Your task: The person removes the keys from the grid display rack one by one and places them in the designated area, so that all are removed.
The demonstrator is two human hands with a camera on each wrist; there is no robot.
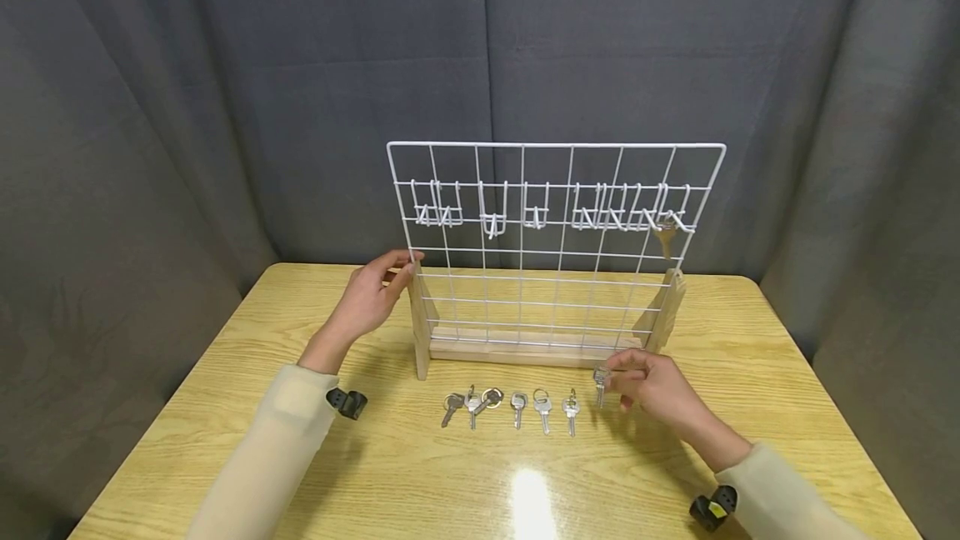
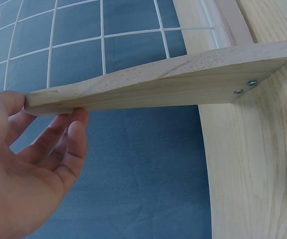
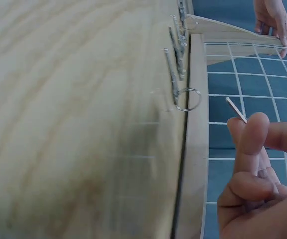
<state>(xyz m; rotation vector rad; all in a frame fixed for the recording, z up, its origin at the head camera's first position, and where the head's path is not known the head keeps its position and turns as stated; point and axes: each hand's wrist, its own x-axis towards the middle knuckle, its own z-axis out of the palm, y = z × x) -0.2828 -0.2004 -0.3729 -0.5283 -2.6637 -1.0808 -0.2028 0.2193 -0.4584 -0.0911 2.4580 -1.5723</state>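
Note:
My left hand (image 1: pixel 375 294) grips the upper end of the wooden side support (image 1: pixel 420 323) of a white wire grid rack (image 1: pixel 558 277). In the left wrist view thumb and fingertips lie on either side of that wooden end (image 2: pixel 48 102). Low by the rack's right front, my right hand (image 1: pixel 652 386) pinches a silver key (image 1: pixel 600 384) between thumb and finger, its blade pointing down in the head view. Several more keys with rings, among them a silver key (image 1: pixel 572 415), lie in a row on the table before the rack.
Several white wire hooks (image 1: pixel 492 219) hang along the grid's upper part. A brass-coloured key (image 1: pixel 666 238) hangs from the hooks at the right. The rack's wooden base bar (image 1: pixel 517 350) stands on the light wood table (image 1: pixel 420 482). Grey curtains (image 1: pixel 337 107) enclose the table behind and at the sides.

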